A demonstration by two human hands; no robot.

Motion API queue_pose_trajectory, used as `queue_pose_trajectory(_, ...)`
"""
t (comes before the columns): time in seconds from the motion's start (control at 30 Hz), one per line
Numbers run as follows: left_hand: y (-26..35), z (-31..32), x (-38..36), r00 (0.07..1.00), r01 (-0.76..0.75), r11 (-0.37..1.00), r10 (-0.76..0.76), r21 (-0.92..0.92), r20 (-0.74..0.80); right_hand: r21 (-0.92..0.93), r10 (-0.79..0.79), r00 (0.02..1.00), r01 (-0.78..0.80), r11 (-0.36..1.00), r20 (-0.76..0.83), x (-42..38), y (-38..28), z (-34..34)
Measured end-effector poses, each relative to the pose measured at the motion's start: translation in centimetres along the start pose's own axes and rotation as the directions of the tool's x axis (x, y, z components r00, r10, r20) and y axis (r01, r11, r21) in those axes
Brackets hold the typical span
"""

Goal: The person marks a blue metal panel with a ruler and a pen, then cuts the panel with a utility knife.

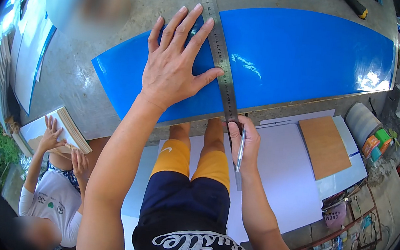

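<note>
A glossy blue sheet (304, 58) with a curved far edge lies on the grey table. Across it runs a long metal ruler (218, 41), reaching past the table's near edge. My left hand (172, 66) rests flat on the sheet with fingers spread, its thumb on the ruler's edge and its fingertips beside it. At the near edge, my right hand (250, 147) is closed around the ruler, thumb on top. A slim silver pen (241, 151) also sits in that hand, pointing toward my body.
Large white sheets (277, 177) and a brown board (324, 148) lie below the table's near edge. At left, another person's hands (50, 134) touch a stack of white boards (66, 123). A black-handled tool (354, 4) lies at the far right.
</note>
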State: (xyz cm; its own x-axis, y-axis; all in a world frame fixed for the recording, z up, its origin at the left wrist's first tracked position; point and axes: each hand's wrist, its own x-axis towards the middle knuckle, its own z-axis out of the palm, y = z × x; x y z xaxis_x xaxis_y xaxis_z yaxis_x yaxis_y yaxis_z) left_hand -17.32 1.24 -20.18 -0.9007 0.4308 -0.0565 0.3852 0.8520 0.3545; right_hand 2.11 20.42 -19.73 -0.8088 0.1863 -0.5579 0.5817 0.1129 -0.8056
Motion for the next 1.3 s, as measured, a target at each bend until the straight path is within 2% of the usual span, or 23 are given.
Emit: queue_pose_trajectory(1.3,-0.02,0.11,-0.01,1.000,-0.007,1.000,0.007,0.011,-0.005,0.033,0.018,1.000,-0.018,0.999,0.001,0.30,-0.75,0.14)
